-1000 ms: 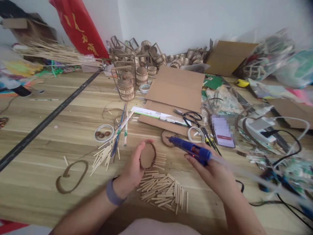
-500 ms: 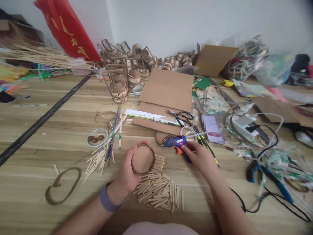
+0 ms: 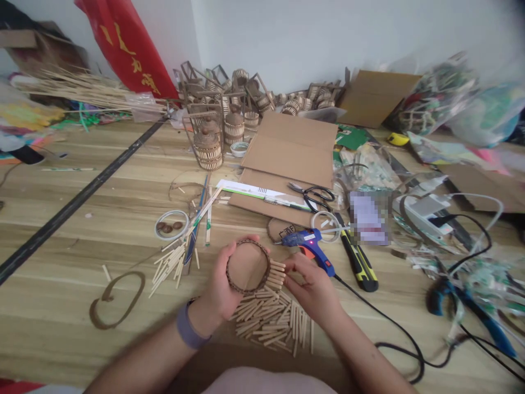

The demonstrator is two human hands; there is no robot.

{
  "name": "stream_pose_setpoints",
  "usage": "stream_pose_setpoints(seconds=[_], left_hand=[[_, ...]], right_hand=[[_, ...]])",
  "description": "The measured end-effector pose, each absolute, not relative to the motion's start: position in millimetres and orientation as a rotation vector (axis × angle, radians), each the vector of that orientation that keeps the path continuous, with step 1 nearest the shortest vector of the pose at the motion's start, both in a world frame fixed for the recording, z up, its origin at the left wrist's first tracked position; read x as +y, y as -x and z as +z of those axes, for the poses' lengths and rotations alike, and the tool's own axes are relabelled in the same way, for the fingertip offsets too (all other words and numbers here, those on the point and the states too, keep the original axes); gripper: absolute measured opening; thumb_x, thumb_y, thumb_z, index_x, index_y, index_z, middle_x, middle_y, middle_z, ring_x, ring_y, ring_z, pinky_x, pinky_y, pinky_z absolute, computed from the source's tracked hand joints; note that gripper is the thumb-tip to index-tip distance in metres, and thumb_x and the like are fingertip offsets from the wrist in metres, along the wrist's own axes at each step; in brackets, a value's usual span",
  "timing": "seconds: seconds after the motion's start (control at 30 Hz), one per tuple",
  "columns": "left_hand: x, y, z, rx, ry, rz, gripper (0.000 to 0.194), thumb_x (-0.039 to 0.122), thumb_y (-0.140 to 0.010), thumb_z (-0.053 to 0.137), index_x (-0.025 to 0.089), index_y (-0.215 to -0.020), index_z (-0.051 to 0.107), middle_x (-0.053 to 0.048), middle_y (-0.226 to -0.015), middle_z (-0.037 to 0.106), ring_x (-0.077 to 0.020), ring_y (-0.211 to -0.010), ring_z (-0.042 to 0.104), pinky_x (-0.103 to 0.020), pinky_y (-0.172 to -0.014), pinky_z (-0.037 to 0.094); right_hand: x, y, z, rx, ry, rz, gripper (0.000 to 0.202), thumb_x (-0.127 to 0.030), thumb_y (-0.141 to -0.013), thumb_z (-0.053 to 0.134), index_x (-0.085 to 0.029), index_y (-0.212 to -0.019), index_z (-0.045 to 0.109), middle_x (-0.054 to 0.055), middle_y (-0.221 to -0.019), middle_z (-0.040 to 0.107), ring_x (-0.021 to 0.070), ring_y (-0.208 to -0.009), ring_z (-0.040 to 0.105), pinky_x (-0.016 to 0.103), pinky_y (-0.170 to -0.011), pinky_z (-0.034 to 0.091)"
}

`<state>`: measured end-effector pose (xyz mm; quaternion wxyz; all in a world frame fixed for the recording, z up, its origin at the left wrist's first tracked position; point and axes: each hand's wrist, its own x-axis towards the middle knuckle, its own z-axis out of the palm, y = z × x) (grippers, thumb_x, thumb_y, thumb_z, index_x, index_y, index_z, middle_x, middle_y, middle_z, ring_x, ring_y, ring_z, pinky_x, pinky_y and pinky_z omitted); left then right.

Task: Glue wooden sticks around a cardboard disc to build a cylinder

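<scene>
My left hand (image 3: 223, 282) is wrapped round the side of a round cardboard disc (image 3: 247, 266) with a dark braided rim. Several short wooden sticks (image 3: 275, 275) jut out from the disc's right edge. The fingertips of my right hand (image 3: 309, 282) are pinched at the ends of those sticks; whether a loose stick is between them is too small to tell. Below both hands lies a pile of short sticks (image 3: 270, 323). A blue glue gun (image 3: 307, 243) with an orange trigger rests on the surface just beyond my right hand.
Black scissors (image 3: 314, 194) and a white ruler lie on cardboard sheets (image 3: 291, 148) ahead. A yellow-black cutter (image 3: 359, 262) and the gun's cable are at the right. Small stick baskets (image 3: 208, 148) stand at the back. A tape ring (image 3: 172, 224) holds brown beads at the left.
My right hand has let go of the glue gun, which now lies on the surface, and has moved left to the sticks at the disc's edge. The whole view has shifted slightly.
</scene>
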<state>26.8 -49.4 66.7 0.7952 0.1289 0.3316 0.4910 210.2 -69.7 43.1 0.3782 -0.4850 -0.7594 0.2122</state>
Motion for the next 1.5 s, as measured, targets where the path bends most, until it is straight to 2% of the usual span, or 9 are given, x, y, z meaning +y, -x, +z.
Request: stream_pose_setpoints(seconds=[0.27, 0.6, 0.87, 0.97, 1.07, 1.13, 1.27, 1.4, 1.5], left_hand=[[-55.3, -29.9, 69.6, 0.709, -0.351, 1.047, 0.041, 0.048, -0.068, 0.073, 0.016, -0.094, 0.067, -0.006, -0.081, 0.074, -0.0266, -0.08, 0.07, -0.033, -0.07, 0.052], [-56.4, -30.1, 63.3, 0.689, -0.383, 1.016, 0.039, 0.049, -0.074, 0.069, 0.017, -0.097, 0.065, -0.006, -0.083, 0.074, -0.0238, -0.08, 0.069, -0.031, -0.072, 0.052], [-50.9, -27.5, 62.8, 0.741, -0.401, 0.938, 0.046, 0.05, -0.072, 0.07, 0.017, -0.104, 0.068, -0.008, -0.095, 0.075, -0.031, -0.1, 0.067, -0.038, -0.084, 0.052], [-45.9, -22.5, 61.5, 0.769, -0.443, 0.912, 0.047, 0.048, -0.077, 0.07, 0.019, -0.114, 0.068, -0.009, -0.109, 0.073, -0.0297, -0.112, 0.063, -0.035, -0.087, 0.051], [-42.1, -19.3, 59.7, 0.834, -0.489, 0.91, 0.048, 0.046, -0.077, 0.073, 0.022, -0.118, 0.067, -0.009, -0.119, 0.069, -0.0284, -0.116, 0.061, -0.032, -0.082, 0.053], [-41.6, -19.7, 58.3, 0.859, -0.49, 0.913, 0.048, 0.05, -0.076, 0.073, 0.022, -0.115, 0.068, -0.009, -0.117, 0.07, -0.0282, -0.111, 0.063, -0.032, -0.079, 0.053], [-44.1, -22.3, 55.1, 0.892, -0.544, 0.943, 0.046, 0.056, -0.078, 0.069, 0.018, -0.104, 0.071, -0.012, -0.105, 0.073, -0.0293, -0.106, 0.065, -0.034, -0.083, 0.053], [-45.8, -22.6, 54.6, 1.004, -0.709, 0.969, 0.043, 0.038, -0.067, 0.083, 0.016, -0.102, 0.07, -0.01, -0.098, 0.075, -0.029, -0.096, 0.068, -0.035, -0.082, 0.053], [-46.0, -23.7, 55.1, 1.12, -0.805, 0.979, 0.036, 0.023, -0.065, 0.083, 0.015, -0.097, 0.071, -0.004, -0.089, 0.076, -0.0246, -0.084, 0.069, -0.032, -0.077, 0.053]], right_hand=[[-70.4, -205.0, 40.3, -1.984, 1.119, 0.5, 0.017, -0.013, -0.09, 0.053, -0.022, -0.077, 0.061, 0.001, -0.066, 0.062, 0.0167, -0.064, 0.059, 0.026, -0.057, 0.044], [-70.6, -204.6, 42.1, -2.01, 1.116, 0.455, 0.021, -0.011, -0.089, 0.05, -0.022, -0.076, 0.061, 0.001, -0.064, 0.061, 0.0168, -0.061, 0.057, 0.026, -0.055, 0.043], [-69.4, -210.8, 41.9, -2.031, 1.138, 0.443, 0.019, -0.012, -0.09, 0.051, -0.023, -0.077, 0.061, 0.001, -0.064, 0.062, 0.0174, -0.064, 0.058, 0.027, -0.057, 0.044], [-67.2, -216.4, 41.4, -2.082, 1.147, 0.401, 0.02, -0.014, -0.091, 0.05, -0.022, -0.077, 0.06, 0.002, -0.066, 0.062, 0.0174, -0.065, 0.058, 0.027, -0.058, 0.045], [-64.9, -221.6, 40.4, -2.12, 1.161, 0.333, 0.019, -0.015, -0.092, 0.051, -0.022, -0.077, 0.059, 0.002, -0.066, 0.06, 0.0175, -0.066, 0.057, 0.027, -0.059, 0.045], [-63.9, -223.3, 39.2, -2.142, 1.169, 0.287, 0.018, -0.017, -0.092, 0.051, -0.022, -0.077, 0.058, 0.002, -0.065, 0.059, 0.0177, -0.066, 0.057, 0.028, -0.06, 0.044], [-64.1, -222.1, 38.4, -2.182, 1.183, 0.243, 0.016, -0.017, -0.093, 0.051, -0.022, -0.08, 0.059, 0.003, -0.068, 0.06, 0.0186, -0.065, 0.056, 0.028, -0.058, 0.045], [-65.6, -218.2, 41.4, -2.166, 1.157, 0.365, 0.011, -0.015, -0.092, 0.052, -0.021, -0.093, 0.061, 0.008, -0.088, 0.066, 0.0204, -0.08, 0.064, 0.03, -0.067, 0.053], [-67.0, -216.3, 41.6, -2.107, 1.101, 0.446, 0.016, -0.013, -0.092, 0.049, -0.022, -0.095, 0.062, 0.01, -0.101, 0.067, 0.0196, -0.092, 0.067, 0.031, -0.077, 0.056]])
